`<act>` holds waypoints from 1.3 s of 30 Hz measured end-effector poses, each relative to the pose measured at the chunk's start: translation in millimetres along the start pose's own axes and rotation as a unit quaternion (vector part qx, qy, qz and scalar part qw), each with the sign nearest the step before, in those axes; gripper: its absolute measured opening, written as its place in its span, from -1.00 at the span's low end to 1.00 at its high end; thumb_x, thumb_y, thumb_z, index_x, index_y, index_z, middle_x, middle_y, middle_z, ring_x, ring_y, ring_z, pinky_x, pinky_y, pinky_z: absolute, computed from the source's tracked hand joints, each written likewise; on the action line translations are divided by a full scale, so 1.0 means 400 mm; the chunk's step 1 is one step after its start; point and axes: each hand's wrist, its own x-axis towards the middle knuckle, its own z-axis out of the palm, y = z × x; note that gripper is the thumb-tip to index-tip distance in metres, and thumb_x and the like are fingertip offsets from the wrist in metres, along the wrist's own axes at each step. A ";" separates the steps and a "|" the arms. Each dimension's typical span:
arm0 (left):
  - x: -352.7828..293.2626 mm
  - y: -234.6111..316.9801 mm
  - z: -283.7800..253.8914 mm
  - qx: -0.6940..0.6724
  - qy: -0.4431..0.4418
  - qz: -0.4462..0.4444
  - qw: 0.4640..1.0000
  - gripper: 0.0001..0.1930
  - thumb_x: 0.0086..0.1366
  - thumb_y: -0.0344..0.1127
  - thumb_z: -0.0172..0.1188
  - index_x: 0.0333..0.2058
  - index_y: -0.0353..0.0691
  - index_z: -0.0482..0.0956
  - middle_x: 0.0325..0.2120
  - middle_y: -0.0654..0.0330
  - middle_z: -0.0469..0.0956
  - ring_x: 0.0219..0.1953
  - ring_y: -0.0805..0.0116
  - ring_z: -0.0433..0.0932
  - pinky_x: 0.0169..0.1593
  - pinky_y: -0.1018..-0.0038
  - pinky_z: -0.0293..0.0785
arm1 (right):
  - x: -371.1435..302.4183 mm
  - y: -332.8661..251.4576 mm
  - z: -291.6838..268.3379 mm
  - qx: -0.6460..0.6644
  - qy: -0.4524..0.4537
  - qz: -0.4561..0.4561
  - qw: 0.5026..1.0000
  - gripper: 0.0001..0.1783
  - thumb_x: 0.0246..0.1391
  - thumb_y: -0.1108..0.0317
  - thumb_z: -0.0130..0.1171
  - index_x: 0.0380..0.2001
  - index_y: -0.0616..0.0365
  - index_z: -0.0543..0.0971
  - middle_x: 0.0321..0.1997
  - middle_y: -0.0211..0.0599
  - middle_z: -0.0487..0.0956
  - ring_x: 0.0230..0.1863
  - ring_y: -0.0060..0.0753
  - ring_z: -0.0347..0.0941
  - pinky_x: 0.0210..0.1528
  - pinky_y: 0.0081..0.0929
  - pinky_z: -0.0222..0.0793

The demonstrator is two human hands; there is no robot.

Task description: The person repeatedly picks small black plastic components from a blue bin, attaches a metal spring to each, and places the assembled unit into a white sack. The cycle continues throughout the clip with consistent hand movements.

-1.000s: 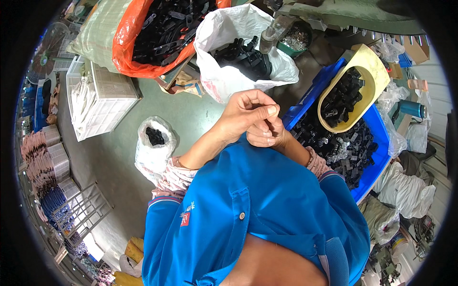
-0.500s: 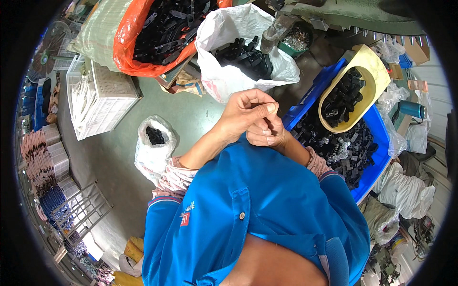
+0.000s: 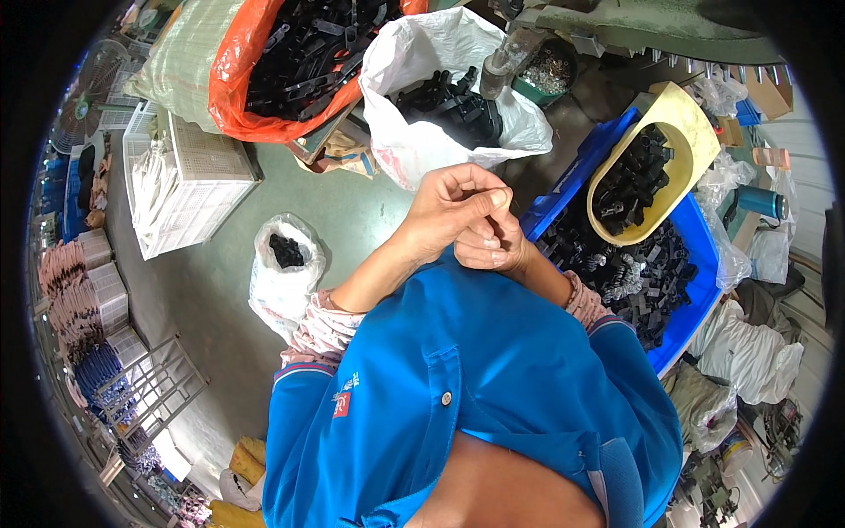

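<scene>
In front of my chest the two hands meet, fingers bent and touching. My left hand is closed, its thumb pressed against the curled index finger. Just right of it and slightly lower, my right hand is closed too, fingertips gathered against the left hand. Whatever lies between the fingers, if anything, is hidden. Beyond the hands stands a white woven sack with black plastic parts inside. To the right, a blue bin holds small black parts and a few shiny metal springs.
A cut-open yellow container with black parts rests on the blue bin. Far left stand an orange-lined sack of black parts and a white crate. A small white bag sits on the floor. A green tub holds small metal pieces.
</scene>
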 end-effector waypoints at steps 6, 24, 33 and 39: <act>-0.003 0.003 0.016 0.030 0.012 -0.001 0.999 -0.84 0.31 -0.36 0.21 -0.23 -0.35 0.57 -0.33 0.22 0.61 -0.31 0.56 0.54 -0.22 0.63 0.47 | -0.005 0.002 -0.015 0.019 -0.028 -0.006 0.999 -0.38 0.06 -0.29 0.13 -0.63 0.10 0.43 -0.72 -0.49 0.28 -0.73 -0.58 0.25 -0.71 -0.68 0.18; -0.012 0.002 0.028 0.010 -0.018 0.025 0.999 -0.86 0.28 -0.44 0.22 -0.22 -0.37 0.57 -0.34 0.20 0.62 -0.31 0.54 0.55 -0.20 0.61 0.49 | -0.009 0.002 -0.053 0.007 -0.037 0.009 0.999 -0.38 0.03 -0.27 0.19 -0.62 0.12 0.43 -0.72 -0.46 0.32 -0.74 -0.56 0.28 -0.76 -0.67 0.20; -0.021 -0.003 0.044 0.085 -0.002 0.061 0.994 -0.80 0.18 -0.53 0.31 -0.21 -0.33 0.54 -0.33 0.22 0.60 -0.24 0.52 0.56 -0.12 0.57 0.51 | 0.015 -0.006 -0.005 0.020 -0.120 0.023 0.992 -0.48 0.04 -0.10 0.30 -0.59 0.16 0.47 -0.69 -0.39 0.41 -0.77 -0.55 0.32 -0.78 -0.67 0.28; -0.020 0.007 0.048 0.161 -0.016 0.104 0.981 -0.82 0.17 -0.56 0.30 -0.24 -0.32 0.55 -0.35 0.25 0.59 -0.25 0.55 0.55 -0.11 0.56 0.49 | 0.005 0.008 -0.034 0.029 -0.133 0.011 0.991 -0.47 0.01 -0.15 0.30 -0.54 0.13 0.46 -0.67 -0.42 0.41 -0.72 -0.53 0.35 -0.76 -0.64 0.26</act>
